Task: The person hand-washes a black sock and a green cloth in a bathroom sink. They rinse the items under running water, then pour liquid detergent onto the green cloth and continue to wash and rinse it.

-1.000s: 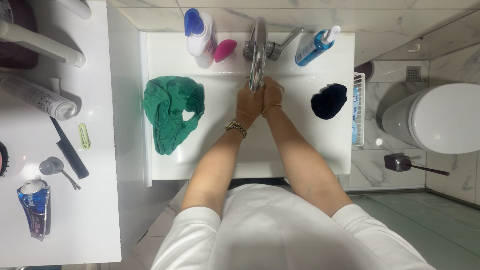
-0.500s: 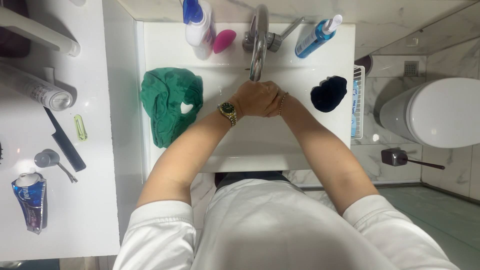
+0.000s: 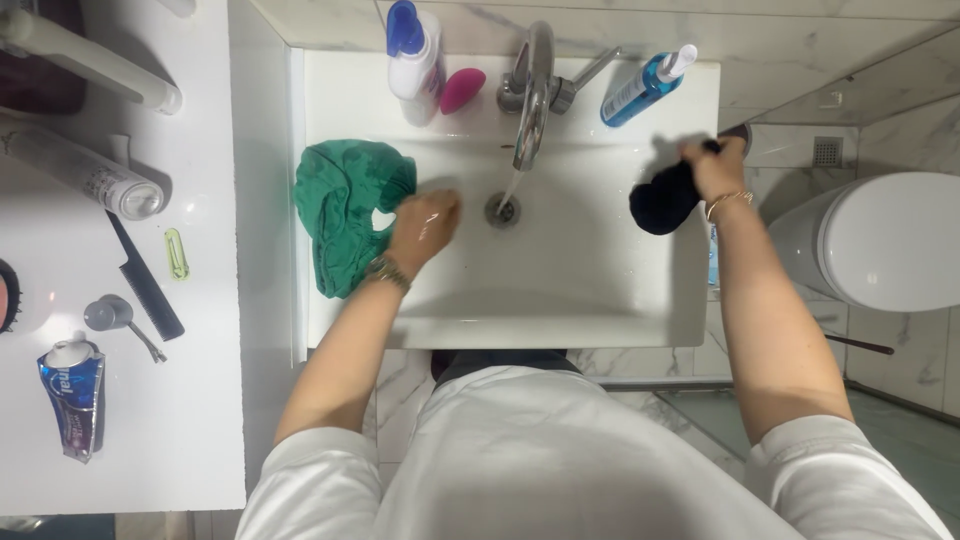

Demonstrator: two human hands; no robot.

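Note:
My left hand (image 3: 422,228) hovers over the white sink (image 3: 560,290) with wet fingers apart, just right of a green garment (image 3: 345,205) draped over the sink's left rim. My right hand (image 3: 715,165) has reached to the sink's right rim and grips the top of a dark navy cloth (image 3: 662,200). Water runs from the chrome tap (image 3: 535,95) down to the drain (image 3: 502,210) between my hands.
A white-and-blue pump bottle (image 3: 415,55), a pink sponge (image 3: 462,90) and a blue pump bottle (image 3: 640,85) stand behind the tap. On the white counter (image 3: 200,420) at left lie a comb (image 3: 145,280), a toothpaste tube (image 3: 70,395) and a spray can (image 3: 85,175). A toilet (image 3: 880,240) stands at right.
My hands were clasped together under the tap. They have parted: the left moved toward the green garment, the right went out to the dark cloth and took hold of it.

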